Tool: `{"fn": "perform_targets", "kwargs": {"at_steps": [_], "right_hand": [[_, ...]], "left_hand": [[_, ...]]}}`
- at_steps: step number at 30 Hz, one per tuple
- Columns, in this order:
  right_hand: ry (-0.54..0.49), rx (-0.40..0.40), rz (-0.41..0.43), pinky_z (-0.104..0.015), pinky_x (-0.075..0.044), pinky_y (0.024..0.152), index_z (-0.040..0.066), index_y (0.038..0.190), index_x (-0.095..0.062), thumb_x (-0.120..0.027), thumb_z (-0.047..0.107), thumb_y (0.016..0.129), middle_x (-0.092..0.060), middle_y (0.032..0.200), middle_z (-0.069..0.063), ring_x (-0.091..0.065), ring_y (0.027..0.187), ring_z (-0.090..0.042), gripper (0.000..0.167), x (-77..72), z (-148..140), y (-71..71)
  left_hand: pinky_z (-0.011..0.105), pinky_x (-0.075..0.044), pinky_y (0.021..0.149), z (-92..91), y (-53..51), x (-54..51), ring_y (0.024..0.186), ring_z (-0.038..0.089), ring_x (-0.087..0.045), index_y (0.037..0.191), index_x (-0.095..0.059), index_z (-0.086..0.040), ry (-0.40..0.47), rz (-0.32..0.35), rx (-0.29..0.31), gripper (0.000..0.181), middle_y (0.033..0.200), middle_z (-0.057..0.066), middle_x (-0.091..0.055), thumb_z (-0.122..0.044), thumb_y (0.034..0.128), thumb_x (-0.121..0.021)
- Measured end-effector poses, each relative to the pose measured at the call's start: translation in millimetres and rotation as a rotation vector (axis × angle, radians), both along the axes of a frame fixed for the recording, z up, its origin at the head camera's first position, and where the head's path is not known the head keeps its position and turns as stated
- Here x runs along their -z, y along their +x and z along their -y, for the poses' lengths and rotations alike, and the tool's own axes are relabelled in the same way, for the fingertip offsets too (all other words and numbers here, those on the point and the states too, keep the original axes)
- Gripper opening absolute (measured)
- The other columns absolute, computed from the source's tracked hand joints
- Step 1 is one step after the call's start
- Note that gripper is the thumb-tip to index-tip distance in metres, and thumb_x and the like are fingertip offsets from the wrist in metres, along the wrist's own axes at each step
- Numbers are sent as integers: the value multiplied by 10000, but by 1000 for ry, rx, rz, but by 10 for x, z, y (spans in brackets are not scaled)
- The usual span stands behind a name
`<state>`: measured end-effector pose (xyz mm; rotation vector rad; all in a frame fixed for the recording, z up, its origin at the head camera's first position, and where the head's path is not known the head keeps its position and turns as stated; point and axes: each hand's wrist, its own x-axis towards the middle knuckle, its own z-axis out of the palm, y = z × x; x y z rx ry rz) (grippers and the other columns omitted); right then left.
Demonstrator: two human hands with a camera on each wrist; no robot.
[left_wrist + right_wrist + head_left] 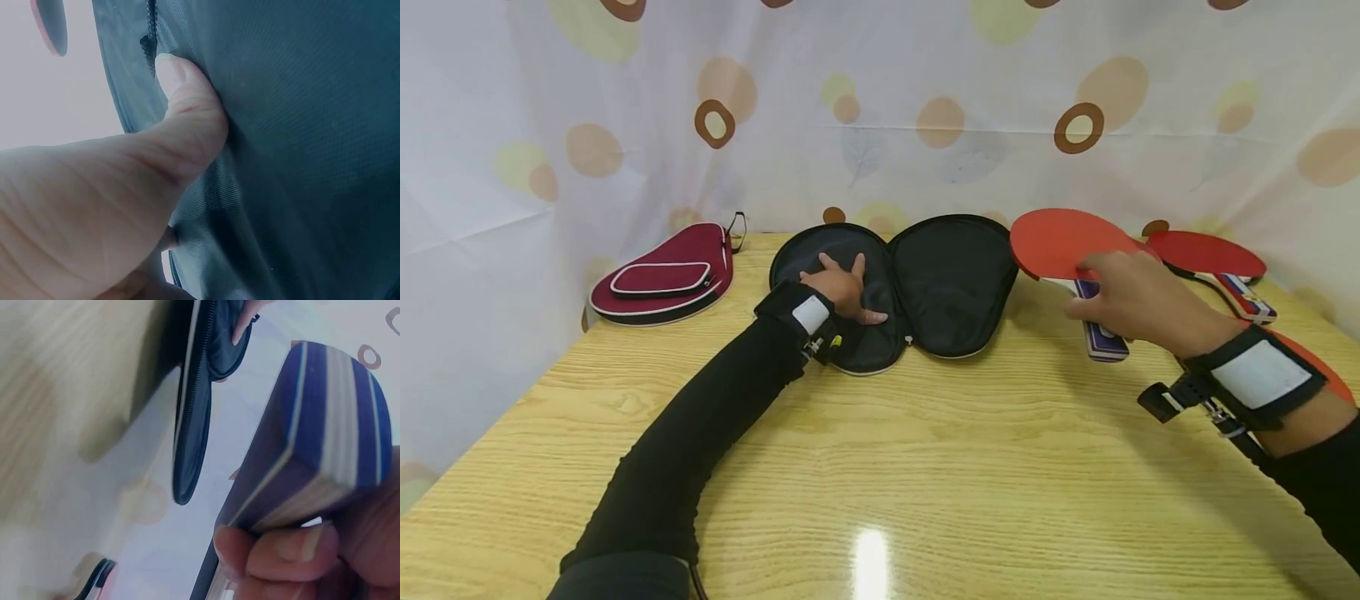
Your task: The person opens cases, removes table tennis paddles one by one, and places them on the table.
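A black table tennis bat case lies unzipped and spread flat at the back of the table, its two halves side by side. My left hand rests on the left half with fingers spread; in the left wrist view the thumb presses the dark fabric. To the right of the case, my right hand grips a table tennis bat above the table, red face up. The end of its blue striped handle shows close up in the right wrist view.
A closed maroon bat case with a front pocket lies at the left. Another red bat is at the back right, and a further red bat is partly hidden behind my right wrist. A patterned curtain hangs behind the table.
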<state>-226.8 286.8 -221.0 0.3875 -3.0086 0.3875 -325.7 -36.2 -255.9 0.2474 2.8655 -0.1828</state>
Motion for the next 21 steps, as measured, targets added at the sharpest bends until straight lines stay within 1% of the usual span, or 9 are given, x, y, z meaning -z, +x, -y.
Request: {"fn": "perform_targets", "kwargs": {"at_steps": [1,4,8,11,13,16,18,21], "right_hand": [[8,1,2,-351,-423,534,-171,1312,-507,-682,168,918,-559,705,-95,-524,528,-173,548,15,-27,28],[42,3,7,-359,-434,544,-178,1316,-492,-684,179,922,-556,693,-80,-510,536,-166,565,53,-93,97],[33,13,58,-357,-513,540,-194,1326,-460,-697,176,919,-632,813,-152,-570,572,-148,599,108,-143,177],[7,22,104,-341,-529,512,-202,1335,-438,-702,169,916,-642,842,-181,-603,567,-136,619,160,-153,248],[7,20,132,-335,-519,510,-204,1347,-419,-697,178,923,-635,817,-153,-594,556,-131,635,196,-163,303],[21,11,151,-333,-481,510,-202,1352,-410,-688,190,929,-606,728,-89,-555,518,-124,641,261,-168,385],[33,-2,150,-329,-435,504,-196,1352,-419,-687,195,929,-563,650,-41,-514,489,-124,636,309,-164,431],[40,-19,142,-320,-398,494,-192,1341,-439,-694,195,920,-518,609,-11,-485,480,-118,626,374,-152,482]], "left_hand": [[596,-229,1174,-1,1,3,1419,594,-239,1630,34,-140,-2,0,0,1070,1606,374,-33,-681,922,-560],[601,-231,1171,2,-2,8,1422,592,-236,1630,34,-141,8,2,0,1067,1607,372,-29,-674,924,-564],[613,-228,1166,15,-10,6,1426,588,-231,1629,39,-139,22,12,1,1068,1608,372,-16,-664,927,-569],[617,-228,1165,21,-12,3,1424,591,-229,1629,44,-139,24,18,4,1073,1606,375,-11,-668,925,-568],[613,-232,1165,16,-9,2,1422,594,-231,1629,45,-141,17,16,3,1075,1605,376,-12,-675,923,-565],[604,-233,1168,7,-9,6,1421,593,-236,1629,44,-146,5,8,-4,1079,1606,375,-18,-685,918,-562],[602,-235,1168,7,-10,9,1419,595,-237,1629,43,-145,1,6,-4,1080,1604,377,-20,-688,917,-561],[611,-236,1164,14,-24,11,1418,601,-232,1629,44,-144,12,11,0,1082,1603,380,-15,-683,917,-566]]}}
